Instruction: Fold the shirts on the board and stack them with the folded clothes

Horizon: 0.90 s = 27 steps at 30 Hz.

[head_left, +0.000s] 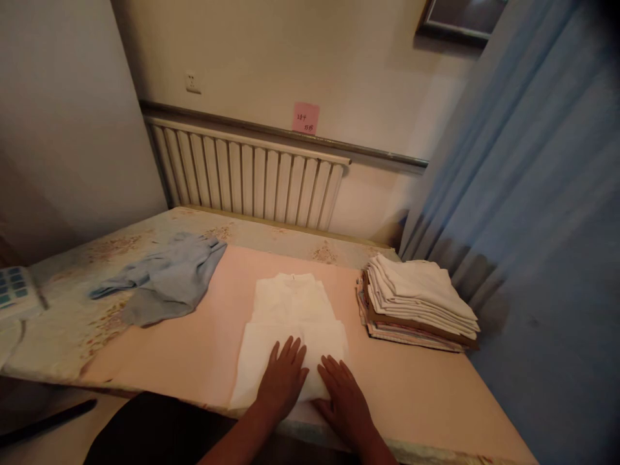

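A white garment (290,316) lies partly folded on the pink table cover (194,342), its collar end pointing away from me. My left hand (283,378) rests flat on the garment's near edge, fingers spread. Beside it my right hand (345,400) also lies flat, palm down, on the garment's near right corner. Neither hand grips anything.
A stack of folded clothes (419,302) sits at the right of the table. A crumpled light-blue garment (165,278) lies at the left. A calculator (14,290) is at the far left edge. A radiator (247,171) and a blue curtain (533,194) stand behind.
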Each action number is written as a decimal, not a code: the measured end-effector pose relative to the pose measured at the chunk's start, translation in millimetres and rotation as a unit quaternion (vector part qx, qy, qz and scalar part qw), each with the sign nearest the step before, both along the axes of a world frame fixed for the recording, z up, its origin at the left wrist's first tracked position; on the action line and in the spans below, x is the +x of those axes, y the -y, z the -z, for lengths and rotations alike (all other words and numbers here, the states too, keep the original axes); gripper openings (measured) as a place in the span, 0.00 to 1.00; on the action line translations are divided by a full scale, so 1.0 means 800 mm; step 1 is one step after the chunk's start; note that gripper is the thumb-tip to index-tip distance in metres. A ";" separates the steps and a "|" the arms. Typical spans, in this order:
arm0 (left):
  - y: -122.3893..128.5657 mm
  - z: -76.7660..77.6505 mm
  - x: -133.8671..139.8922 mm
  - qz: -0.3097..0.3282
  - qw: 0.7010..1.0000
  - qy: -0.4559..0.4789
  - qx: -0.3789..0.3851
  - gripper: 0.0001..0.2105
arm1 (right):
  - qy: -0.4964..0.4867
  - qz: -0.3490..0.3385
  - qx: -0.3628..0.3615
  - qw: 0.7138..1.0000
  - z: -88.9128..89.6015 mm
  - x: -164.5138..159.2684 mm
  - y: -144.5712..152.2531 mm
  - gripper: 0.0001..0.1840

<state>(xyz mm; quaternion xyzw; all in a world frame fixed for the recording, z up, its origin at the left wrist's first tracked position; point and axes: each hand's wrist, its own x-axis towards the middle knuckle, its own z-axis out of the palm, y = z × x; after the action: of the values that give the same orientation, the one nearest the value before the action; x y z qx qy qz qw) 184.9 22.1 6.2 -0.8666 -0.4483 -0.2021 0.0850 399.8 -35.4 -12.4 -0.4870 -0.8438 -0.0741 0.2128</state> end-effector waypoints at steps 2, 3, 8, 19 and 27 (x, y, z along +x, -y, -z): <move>0.004 0.000 -0.002 0.032 0.999 -0.005 -0.007 0.22 | 0.006 0.001 -0.002 1.000 0.001 0.000 0.001 0.34; 0.007 -0.001 -0.005 0.045 0.999 -0.005 -0.011 0.22 | 0.008 0.002 -0.003 1.000 0.001 0.000 0.001 0.34; 0.019 -0.003 -0.030 0.104 0.994 -0.010 -0.023 0.31 | 0.018 0.000 0.003 1.000 0.011 0.001 0.000 0.34; 0.023 0.018 -0.124 0.124 0.990 -0.062 0.001 0.31 | -0.004 -0.013 -0.033 0.999 0.022 0.055 -0.017 0.38; 0.017 0.022 -0.180 0.128 0.992 -0.001 -0.006 0.31 | -0.028 -0.058 0.007 0.998 0.003 0.086 -0.030 0.26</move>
<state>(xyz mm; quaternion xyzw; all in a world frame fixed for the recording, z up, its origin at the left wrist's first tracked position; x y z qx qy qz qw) 41.0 8.7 -11.8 -0.9175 -0.3348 -0.2078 0.0535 468.5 -11.6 -14.7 -0.4374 -0.8641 -0.0535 0.2432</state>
